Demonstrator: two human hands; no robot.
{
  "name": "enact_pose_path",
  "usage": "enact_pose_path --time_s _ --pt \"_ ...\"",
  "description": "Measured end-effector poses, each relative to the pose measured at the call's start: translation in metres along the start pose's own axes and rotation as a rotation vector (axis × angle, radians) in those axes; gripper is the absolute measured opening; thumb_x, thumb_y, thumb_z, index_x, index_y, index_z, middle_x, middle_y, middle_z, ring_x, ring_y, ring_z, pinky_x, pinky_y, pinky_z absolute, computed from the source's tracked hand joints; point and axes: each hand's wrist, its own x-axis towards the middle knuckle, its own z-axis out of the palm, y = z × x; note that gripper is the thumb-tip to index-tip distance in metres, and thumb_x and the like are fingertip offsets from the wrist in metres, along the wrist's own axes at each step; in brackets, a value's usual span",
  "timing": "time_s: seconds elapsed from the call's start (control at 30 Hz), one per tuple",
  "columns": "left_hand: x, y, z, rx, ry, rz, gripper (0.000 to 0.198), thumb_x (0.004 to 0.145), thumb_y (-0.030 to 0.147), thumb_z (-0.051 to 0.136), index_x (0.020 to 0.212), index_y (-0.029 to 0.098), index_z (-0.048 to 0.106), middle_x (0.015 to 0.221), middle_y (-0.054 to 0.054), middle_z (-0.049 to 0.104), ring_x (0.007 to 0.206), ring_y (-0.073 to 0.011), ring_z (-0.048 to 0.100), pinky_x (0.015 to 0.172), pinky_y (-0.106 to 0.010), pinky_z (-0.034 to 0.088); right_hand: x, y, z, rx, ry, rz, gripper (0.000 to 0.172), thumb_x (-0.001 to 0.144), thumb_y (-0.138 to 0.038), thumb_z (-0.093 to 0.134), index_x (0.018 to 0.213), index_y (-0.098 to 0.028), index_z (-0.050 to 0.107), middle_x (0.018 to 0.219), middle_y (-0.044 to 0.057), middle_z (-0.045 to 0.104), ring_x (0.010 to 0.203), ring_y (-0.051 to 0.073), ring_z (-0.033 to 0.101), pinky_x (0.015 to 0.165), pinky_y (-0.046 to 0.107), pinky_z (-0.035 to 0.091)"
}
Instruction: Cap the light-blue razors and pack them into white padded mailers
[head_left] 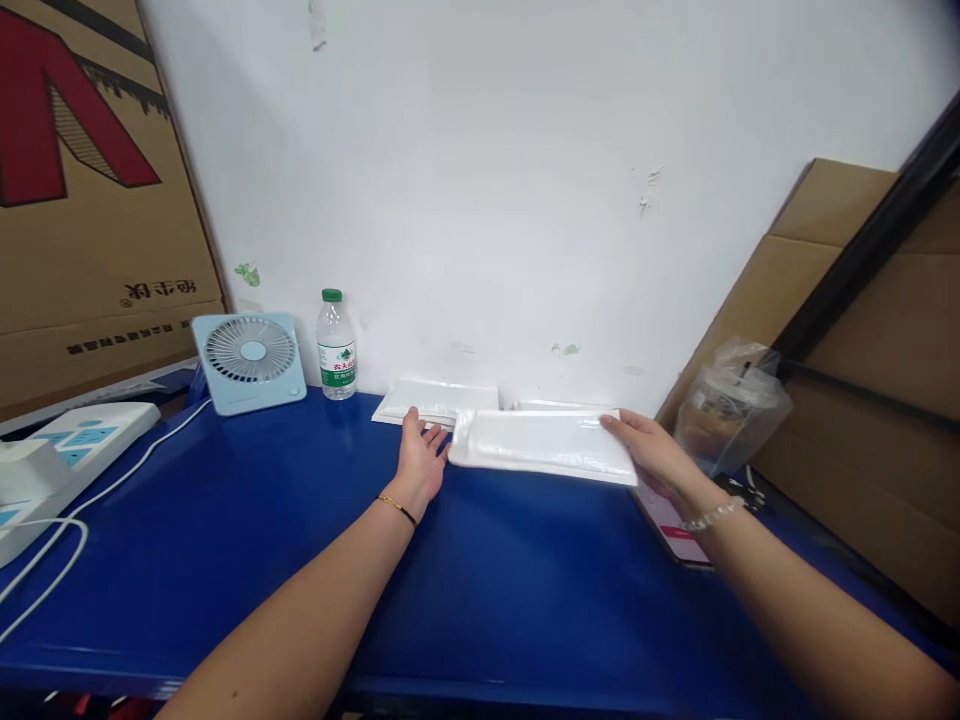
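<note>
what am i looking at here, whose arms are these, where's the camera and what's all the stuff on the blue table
There is no machine here. The arms belong to a person who wears one camera on the head, so you look forward and down along them, as that person does.

The left hand lies open on the blue table, its fingers at the left end of a clear plastic packet. The right hand rests on the packet's right end; whether it grips it cannot be told. Behind the packet, flat white packets lie against the wall.

Further left stand a water bottle, a small blue fan and a white power strip. At the right are a drink cup in a plastic bag and a phone beneath the right wrist.
</note>
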Motion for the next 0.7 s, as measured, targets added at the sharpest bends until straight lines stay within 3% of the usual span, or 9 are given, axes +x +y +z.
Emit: enact_pose_path --time_s 0.1,0.23,0.33,0.4,0.47,0.57,0.7 --pt "-0.009 -0.004 0.003 0.028 -0.042 0.04 0.063 0.08 0.061 0.046 0.131 0.026 0.033 0.133 -0.01 0.043 0.122 -0.0205 0.045 0.086 -0.028 0.047 -0.008 0.017 0.011 0.229 0.049 0.038 0.016 0.076 -0.028 0.064 0.088 -0.019 0.058 0.087 0.008 0.069 0.074 0.02 0.065 0.064 0.032 0.055" --pt "-0.024 -0.006 0.009 0.206 -0.309 0.042 0.06 0.079 0.054 0.055 0.128 0.025 0.038 0.133 -0.011 0.044 0.121 -0.0227 0.046 0.087 -0.031 0.046 -0.031 0.037 0.055 0.383 -0.182 0.116 0.032 0.068 -0.017 0.072 0.095 -0.02 0.055 0.1 0.005 0.066 0.083 0.017 0.065 0.075 0.033 0.056" --pt "-0.036 -0.01 0.011 0.5 -0.425 0.227 0.084 0.062 0.038 0.078 0.133 0.023 0.036 0.133 -0.013 0.044 0.123 -0.0264 0.042 0.098 -0.033 0.037 -0.05 0.047 0.098 0.335 -0.267 0.098 0.033 0.065 -0.018 0.076 0.088 -0.021 0.053 0.083 -0.001 0.066 0.075 0.015 0.064 0.071 0.031 0.055" --pt "-0.041 -0.013 0.012 0.67 -0.424 0.399 0.103 0.048 0.027 0.086 0.136 0.023 0.033 0.136 -0.013 0.04 0.128 -0.0299 0.034 0.104 -0.035 0.03 -0.059 0.051 0.124 0.287 -0.343 0.013 0.031 0.065 -0.02 0.076 0.087 -0.02 0.053 0.079 -0.002 0.064 0.073 0.014 0.063 0.071 0.03 0.054" --pt "-0.044 -0.014 0.012 0.767 -0.345 0.514 0.112 0.043 0.022 0.087 0.139 0.024 0.029 0.14 -0.013 0.034 0.133 -0.0318 0.026 0.105 -0.036 0.029 -0.065 0.054 0.144 0.253 -0.403 -0.07 0.03 0.067 -0.02 0.074 0.089 -0.02 0.054 0.081 -0.002 0.064 0.076 0.015 0.062 0.075 0.031 0.052" --pt "-0.044 -0.012 0.012 0.835 -0.23 0.503 0.112 0.049 0.021 0.084 0.141 0.026 0.02 0.139 -0.011 0.036 0.132 -0.0311 0.028 0.098 -0.034 0.037 -0.069 0.058 0.159 0.159 -0.432 -0.151 0.022 0.072 -0.02 0.069 0.089 -0.02 0.054 0.084 0.0 0.064 0.08 0.015 0.061 0.078 0.033 0.05" --pt "-0.042 -0.003 0.011 0.905 -0.297 0.471 0.096 0.053 0.016 0.08 0.136 0.024 0.032 0.127 -0.008 0.051 0.12 -0.0299 0.044 0.097 -0.033 0.038 -0.069 0.056 0.156 0.149 -0.523 -0.123 0.025 0.069 -0.022 0.072 0.085 -0.019 0.053 0.085 0.0 0.063 0.082 0.016 0.062 0.08 0.033 0.049"
